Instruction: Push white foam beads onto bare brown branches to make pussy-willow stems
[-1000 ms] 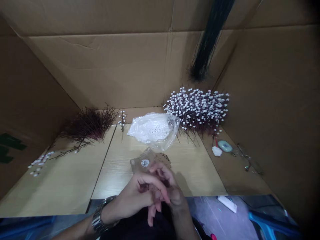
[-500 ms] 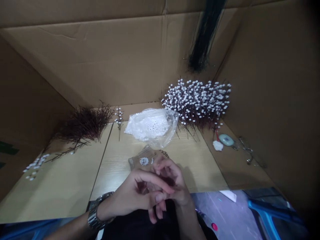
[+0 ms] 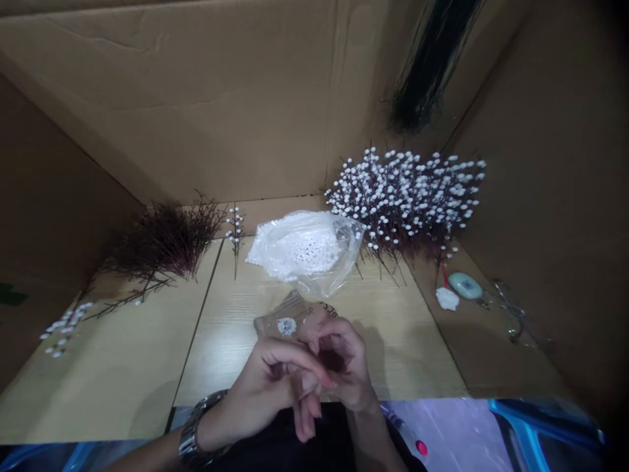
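Note:
My left hand (image 3: 275, 380), with a metal watch (image 3: 199, 426) on its wrist, is bent with fingers curled against my right hand (image 3: 346, 364). The fingers of both touch and overlap, and nothing can be made out between them. Just beyond them lies a piece of brown cardboard (image 3: 268, 321) bearing a white blob (image 3: 286, 326). Farther back sits a clear plastic bag of small white balls (image 3: 307, 246). One stem with white balls (image 3: 235, 229) lies to the left of the bag.
Bare dark twigs (image 3: 170, 239) are heaped at the left, near a white-tipped twig (image 3: 66, 328). White-tipped stems (image 3: 403, 196) fill the back right. A pale green oval object (image 3: 465, 286), white lump (image 3: 447, 299) and scissors (image 3: 511, 311) lie right. Cardboard walls (image 3: 221, 111) surround the table.
The view has shifted slightly, so the right-hand items appear farther right. Both hands remain together, with only a small change in finger position.

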A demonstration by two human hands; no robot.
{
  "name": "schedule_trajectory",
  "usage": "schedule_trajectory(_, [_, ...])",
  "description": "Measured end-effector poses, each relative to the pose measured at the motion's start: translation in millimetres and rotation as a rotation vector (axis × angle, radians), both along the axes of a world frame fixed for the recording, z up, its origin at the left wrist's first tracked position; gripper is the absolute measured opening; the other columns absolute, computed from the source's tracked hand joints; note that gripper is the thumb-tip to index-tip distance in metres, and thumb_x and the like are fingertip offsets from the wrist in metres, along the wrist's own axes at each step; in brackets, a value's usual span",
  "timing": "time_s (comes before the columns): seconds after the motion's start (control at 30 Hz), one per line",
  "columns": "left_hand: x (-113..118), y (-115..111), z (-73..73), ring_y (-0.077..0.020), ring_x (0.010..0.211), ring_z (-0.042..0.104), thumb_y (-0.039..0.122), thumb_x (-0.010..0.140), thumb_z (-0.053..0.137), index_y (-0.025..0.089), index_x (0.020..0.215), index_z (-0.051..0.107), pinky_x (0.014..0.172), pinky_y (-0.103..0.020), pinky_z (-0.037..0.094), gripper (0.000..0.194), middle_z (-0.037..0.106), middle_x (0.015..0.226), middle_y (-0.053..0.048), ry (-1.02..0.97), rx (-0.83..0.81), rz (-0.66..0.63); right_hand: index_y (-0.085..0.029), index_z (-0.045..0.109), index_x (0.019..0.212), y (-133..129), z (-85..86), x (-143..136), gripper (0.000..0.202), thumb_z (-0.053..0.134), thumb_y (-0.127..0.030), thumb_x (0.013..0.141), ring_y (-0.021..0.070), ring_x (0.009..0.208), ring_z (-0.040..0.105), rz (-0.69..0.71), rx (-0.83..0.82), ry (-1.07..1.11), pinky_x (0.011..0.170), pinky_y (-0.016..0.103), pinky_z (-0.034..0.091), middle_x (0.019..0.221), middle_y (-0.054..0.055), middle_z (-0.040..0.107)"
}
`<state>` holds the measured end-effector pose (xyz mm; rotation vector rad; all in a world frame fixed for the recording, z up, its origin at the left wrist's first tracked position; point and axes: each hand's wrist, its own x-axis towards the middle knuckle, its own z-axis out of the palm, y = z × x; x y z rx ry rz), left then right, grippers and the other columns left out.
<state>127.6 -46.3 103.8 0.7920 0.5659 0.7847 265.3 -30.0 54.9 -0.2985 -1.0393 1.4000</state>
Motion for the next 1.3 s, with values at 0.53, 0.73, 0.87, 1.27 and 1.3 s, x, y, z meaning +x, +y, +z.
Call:
schedule_trajectory(0.53, [-6, 22, 12.6, -0.0108, 0.06, 0.076, 0.017, 0.093, 0.068, 0.021, 0.097, 0.081, 0.048, -0.008, 0.058, 0.014, 0.076, 0.072, -0.003, -0.068, 0.056, 0.023, -0.024, 0.072, 0.107, 13, 36.8, 8, 0.017, 0.069, -0.02, 0.091, 0.0156, 0.065, 0.059, -0.523, 0.366, -0.325, 0.058, 0.033, 0.054, 0.078, 0.001, 0.061])
schedule_trajectory(0.73, [-1, 25, 20.8, -0.0086, 0.055, 0.072, 0.026, 0.09, 0.072, 0.021, 0.094, 0.082, 0.045, -0.008, 0.057, 0.011, 0.074, 0.069, -0.002, 0.015, -0.037, 0.04, -0.028, 0.072, 0.109, 14, 30.9, 6, 0.021, 0.07, -0.02, 0.09, 0.0152, 0.061, 0.058, -0.657, 0.355, -0.344, 0.056, 0.032, 0.056, 0.074, -0.001, 0.063])
schedule_trajectory(0.87, [1, 24, 24.2, -0.0103, 0.056, 0.072, 0.029, 0.089, 0.074, 0.018, 0.091, 0.082, 0.045, -0.01, 0.058, 0.014, 0.074, 0.068, -0.004, 0.039, -0.087, 0.046, -0.027, 0.072, 0.11, 12, 26.4, 4, 0.021, 0.068, -0.021, 0.091, 0.0158, 0.065, 0.06, -0.74, 0.4, -0.38, 0.054, 0.03, 0.057, 0.073, 0.0, 0.063])
schedule_trajectory(1.27, [-4, 33, 31.0, -0.0098, 0.052, 0.07, 0.024, 0.091, 0.071, 0.022, 0.094, 0.083, 0.047, -0.011, 0.058, 0.013, 0.075, 0.067, -0.005, 0.239, 0.123, 0.126, -0.029, 0.072, 0.108, 17, 29.1, 2, 0.018, 0.068, -0.022, 0.092, 0.0159, 0.062, 0.06, -0.73, 0.336, -0.419, 0.052, 0.032, 0.056, 0.073, -0.001, 0.064])
schedule_trajectory(1.3, [-4, 33, 30.9, -0.0098, 0.052, 0.07, 0.025, 0.091, 0.07, 0.022, 0.094, 0.083, 0.047, -0.012, 0.058, 0.013, 0.075, 0.066, -0.005, 0.239, 0.115, 0.124, -0.03, 0.072, 0.109, 17, 28.6, 1, 0.019, 0.068, -0.022, 0.092, 0.0158, 0.062, 0.059, -0.738, 0.339, -0.419, 0.052, 0.032, 0.056, 0.073, -0.001, 0.064])
